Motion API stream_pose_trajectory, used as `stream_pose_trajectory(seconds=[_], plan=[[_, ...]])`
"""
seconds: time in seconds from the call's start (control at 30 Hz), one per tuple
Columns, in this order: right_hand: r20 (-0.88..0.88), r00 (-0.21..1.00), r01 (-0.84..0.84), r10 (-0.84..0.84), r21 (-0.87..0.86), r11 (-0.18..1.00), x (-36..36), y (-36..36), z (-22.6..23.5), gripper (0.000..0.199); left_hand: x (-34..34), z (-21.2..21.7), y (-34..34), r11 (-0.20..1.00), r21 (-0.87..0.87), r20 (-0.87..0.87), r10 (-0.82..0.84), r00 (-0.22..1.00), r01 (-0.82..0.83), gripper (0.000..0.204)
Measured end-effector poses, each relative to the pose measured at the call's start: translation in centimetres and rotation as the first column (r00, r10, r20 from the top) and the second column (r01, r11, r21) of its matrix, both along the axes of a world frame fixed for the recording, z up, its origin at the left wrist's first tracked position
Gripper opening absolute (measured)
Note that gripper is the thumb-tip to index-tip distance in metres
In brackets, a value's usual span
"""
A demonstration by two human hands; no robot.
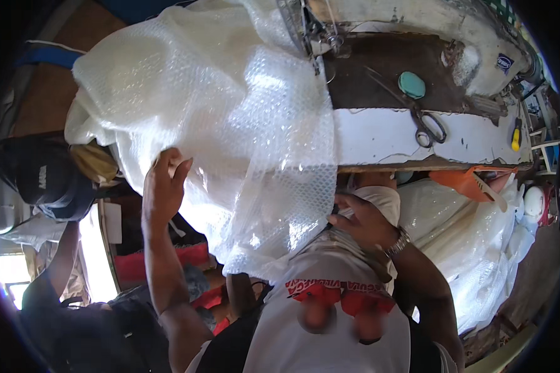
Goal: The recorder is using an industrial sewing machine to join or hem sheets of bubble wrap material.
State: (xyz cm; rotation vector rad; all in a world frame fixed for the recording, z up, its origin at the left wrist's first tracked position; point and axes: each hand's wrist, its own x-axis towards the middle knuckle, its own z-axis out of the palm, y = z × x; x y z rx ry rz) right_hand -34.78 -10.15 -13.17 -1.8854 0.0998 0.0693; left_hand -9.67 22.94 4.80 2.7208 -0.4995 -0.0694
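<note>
A large sheet of clear bubble wrap [286, 130] spreads over the left of the sewing table and hangs down toward my lap. My left hand [163, 189] is at its left side, fingers curled onto the plastic with the thumb raised. By the sheet's right edge is my right hand [370, 224], a watch on its wrist. Its thumb and forefinger point at that edge and stand apart, nothing visible between them. The upper part of the sheet lies beside the needle end of a sewing machine [410, 15].
On the table [379, 140] lie dark scissors [426, 127], a teal rounded piece [411, 85] and a yellow-handled tool [516, 135]. More clear plastic [460, 248] is heaped at the right, below an orange piece [470, 183]. A person in a black cap [46, 177] is close at the left.
</note>
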Motion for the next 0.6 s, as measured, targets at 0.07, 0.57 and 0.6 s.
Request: stream_pose_trajectory(seconds=[0.07, 0.57, 0.6], plan=[[-0.030, 0.996, -0.075, 0.082, 0.183, 0.980, 1.7, 1.5, -1.9, 0.054, 1.3, -2.8, 1.7, 0.967, 0.254, 0.345, -0.084, 0.935, -0.007, 0.053], [-0.254, 0.802, -0.467, 0.540, 0.297, 0.833, 1.8, 6.5, 4.5, 0.040, 23.9, -11.4, 8.3, 0.708, 0.588, 0.628, -0.704, 0.331, 0.391, 0.041], [-0.313, 0.858, -0.455, 0.407, -0.097, 0.885, 1.7, 6.5, 3.5, 0.040, 21.7, -10.2, 7.0, 0.718, 0.571, 0.622, -0.695, 0.360, 0.399, 0.040]])
